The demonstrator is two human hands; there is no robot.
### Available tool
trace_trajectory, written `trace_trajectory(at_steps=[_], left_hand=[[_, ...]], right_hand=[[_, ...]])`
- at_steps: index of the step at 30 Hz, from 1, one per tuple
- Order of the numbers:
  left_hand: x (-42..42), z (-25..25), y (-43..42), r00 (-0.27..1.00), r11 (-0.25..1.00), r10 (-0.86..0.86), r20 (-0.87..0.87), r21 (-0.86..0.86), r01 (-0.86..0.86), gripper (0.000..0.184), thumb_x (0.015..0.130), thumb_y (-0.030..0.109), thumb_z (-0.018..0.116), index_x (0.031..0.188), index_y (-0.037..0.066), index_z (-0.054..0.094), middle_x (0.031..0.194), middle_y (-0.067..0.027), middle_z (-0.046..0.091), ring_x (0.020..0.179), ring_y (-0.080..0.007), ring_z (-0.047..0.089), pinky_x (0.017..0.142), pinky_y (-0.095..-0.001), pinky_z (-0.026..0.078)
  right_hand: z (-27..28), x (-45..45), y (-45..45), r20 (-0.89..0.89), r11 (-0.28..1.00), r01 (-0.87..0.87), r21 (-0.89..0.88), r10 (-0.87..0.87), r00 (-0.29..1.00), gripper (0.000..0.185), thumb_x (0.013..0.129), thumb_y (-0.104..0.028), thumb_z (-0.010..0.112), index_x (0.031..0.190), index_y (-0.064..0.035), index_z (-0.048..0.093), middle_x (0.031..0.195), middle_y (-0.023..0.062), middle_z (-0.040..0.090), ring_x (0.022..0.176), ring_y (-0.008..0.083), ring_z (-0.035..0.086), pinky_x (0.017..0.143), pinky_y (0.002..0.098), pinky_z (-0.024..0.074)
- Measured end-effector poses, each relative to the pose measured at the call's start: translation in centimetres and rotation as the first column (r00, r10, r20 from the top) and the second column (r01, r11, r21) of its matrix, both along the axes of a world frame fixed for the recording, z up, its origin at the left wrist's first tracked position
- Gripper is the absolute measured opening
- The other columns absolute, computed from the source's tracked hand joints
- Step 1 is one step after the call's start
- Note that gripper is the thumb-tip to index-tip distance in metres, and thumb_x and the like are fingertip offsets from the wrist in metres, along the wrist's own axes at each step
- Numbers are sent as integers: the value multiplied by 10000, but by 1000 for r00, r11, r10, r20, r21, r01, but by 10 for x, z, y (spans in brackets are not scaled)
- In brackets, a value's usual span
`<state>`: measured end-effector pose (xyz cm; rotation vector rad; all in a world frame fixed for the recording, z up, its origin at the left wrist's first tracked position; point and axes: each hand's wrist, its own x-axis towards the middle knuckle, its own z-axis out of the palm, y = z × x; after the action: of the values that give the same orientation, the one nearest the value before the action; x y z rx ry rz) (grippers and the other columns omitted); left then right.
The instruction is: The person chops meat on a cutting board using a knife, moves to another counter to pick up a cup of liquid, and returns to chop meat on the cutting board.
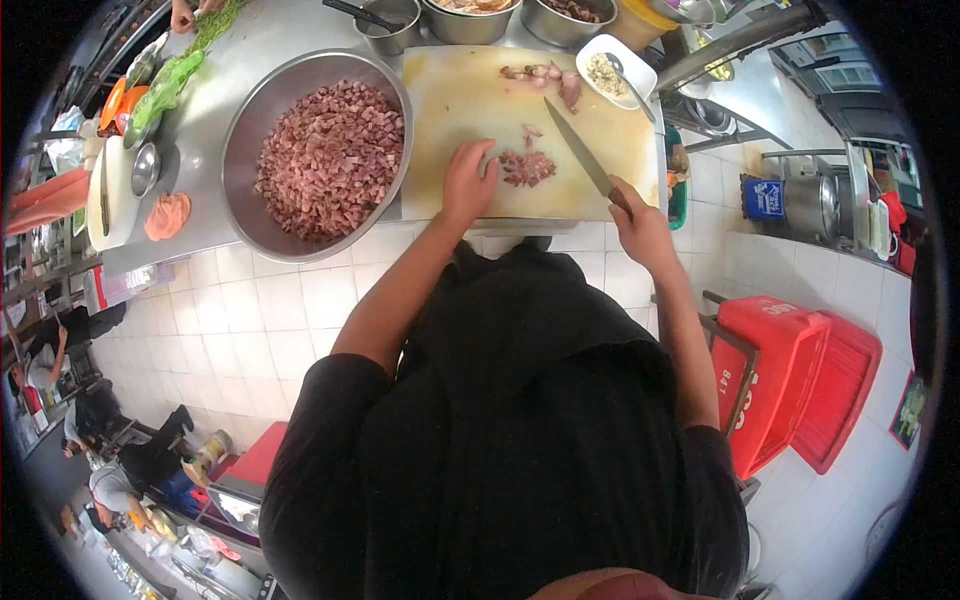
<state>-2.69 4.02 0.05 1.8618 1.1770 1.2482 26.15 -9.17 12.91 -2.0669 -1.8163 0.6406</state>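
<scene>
My right hand (642, 225) is wrapped round the handle of a long kitchen knife (580, 148), its blade pointing up and left over the cutting board (440, 110). My left hand (468, 182) rests at the board's left part with fingers loosely bent, thumb apart, holding nothing. Just right of it lies a small heap of diced meat (528, 169). Uncut strips of meat (545, 74) lie at the board's far side. On the left stands a large steel bowl (232, 165) filled with diced meat (330, 160).
A white dish (640, 72) with chopped pale bits and a spoon sits at the board's far right corner. Several steel bowls line the back. A ladle (146, 168) and a pink cloth-like item (168, 216) lie left. Another person's hand (183, 16) is at upper left; red bins (770, 370) stand right.
</scene>
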Motion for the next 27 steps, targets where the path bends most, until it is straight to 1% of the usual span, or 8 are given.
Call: trace_trajectory(at_steps=[8, 11, 13, 15, 19, 21, 24, 27], left_hand=[[41, 23, 51, 971, 984, -133, -197, 92, 153, 227, 870, 88, 677, 1090, 42, 709, 1089, -164, 692, 1043, -386, 660, 925, -466, 549], [53, 18, 57, 946, 978, -183, -267, 45, 202, 211, 877, 79, 661, 1078, 58, 722, 1056, -154, 704, 1020, -376, 674, 922, -465, 556], [57, 21, 49, 948, 979, -201, -246, -21, 202, 199, 887, 65, 648, 1069, 61, 727, 1035, -152, 709, 1005, -373, 681, 914, -464, 559], [60, 21, 45, 966, 984, -177, -188, -35, 173, 181, 881, 45, 657, 1047, 62, 728, 1012, -156, 709, 989, -375, 684, 895, -463, 564], [65, 22, 29, 999, 1000, -3, -37, -22, 2, 156, 857, 17, 696, 1003, 61, 730, 994, -165, 703, 964, -381, 688, 857, -467, 569], [65, 23, 24, 997, 997, 61, -48, -44, -63, 170, 833, 8, 717, 994, 62, 730, 974, -166, 696, 947, -385, 687, 841, -471, 569], [62, 22, 17, 981, 995, 67, -181, -64, -80, 181, 814, 36, 746, 992, 66, 732, 948, -162, 684, 935, -387, 682, 832, -481, 564], [65, 17, 23, 952, 994, 108, -285, 37, -102, 187, 801, 90, 773, 984, 71, 741, 935, -154, 676, 928, -384, 676, 834, -490, 559]], right_hand=[[-24, -17, 6, -105, 997, 42, 58, -36, 994, 597, 1047, -113, 588, 1613, -223, 433, 1197, 246, 744, 1128, 401, 726, 944, 434, 578], [-29, -17, 25, -128, 996, 42, 80, -32, 991, 609, 1044, -110, 588, 1619, -232, 425, 1204, 250, 740, 1113, 408, 726, 939, 443, 579], [-34, -15, 43, -110, 980, -27, 199, 50, 993, 625, 1029, -151, 604, 1618, -255, 421, 1043, 249, 735, 946, 440, 716, 839, 504, 572], [-32, -18, 61, -103, 954, -84, 289, 119, 988, 619, 1022, -178, 604, 1610, -267, 432, 936, 246, 727, 838, 452, 709, 765, 542, 567], [-21, -33, 86, -93, 933, -141, 332, 181, 979, 611, 1021, -164, 600, 1604, -258, 444, 954, 258, 726, 837, 457, 708, 747, 544, 566], [-18, -38, 94, -98, 931, -171, 322, 212, 972, 604, 1025, -151, 595, 1604, -245, 448, 975, 277, 722, 846, 464, 705, 740, 540, 562], [-51, -33, 103, 7, 951, -291, 103, 291, 957, 627, 1023, -184, 568, 1624, -251, 403, 965, 284, 718, 841, 475, 701, 769, 592, 550], [-60, -29, 111, -83, 936, -306, 171, 323, 943, 627, 1025, -193, 550, 1629, -241, 391, 957, 301, 712, 850, 481, 700, 776, 606, 542]])
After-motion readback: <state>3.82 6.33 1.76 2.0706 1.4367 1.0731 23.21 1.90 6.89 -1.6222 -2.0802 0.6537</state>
